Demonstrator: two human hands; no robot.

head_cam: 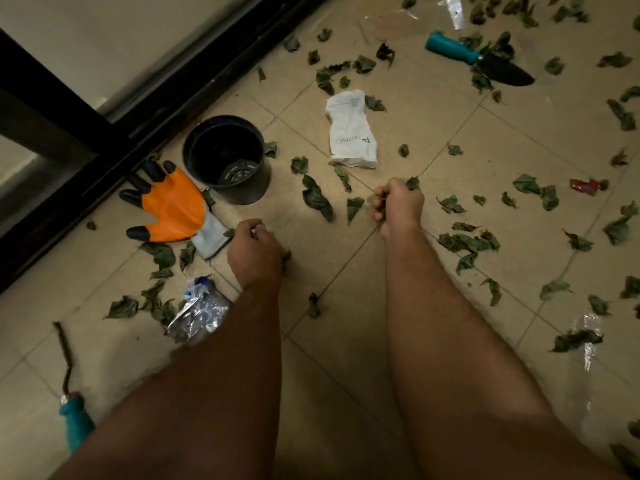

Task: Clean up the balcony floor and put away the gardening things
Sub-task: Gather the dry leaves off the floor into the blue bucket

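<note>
At the far left, well below the black plastic pot [227,157], lies a teal-handled hand tool [71,396] with a bent metal shaft. One orange-and-grey gardening glove [173,211] lies just left of the pot, touching the dark door frame [114,140]. Below the pot, a crumpled silvery wrapper [199,311] with blue print (unreadable) sits beside the left forearm. The left hand [254,252], just below the pot, is curled closed at the floor; dark leaf bits show at its edge. One white paper bag [351,131] lies right of the pot, its print too small to read surely. The right hand [398,206], below the bag, is closed round dried leaves [412,183]. Many more leaves scatter the tiles. One teal-handled trowel [479,58] lies far upper right of the pot; a small red wrapper [585,186] lies far right.
</note>
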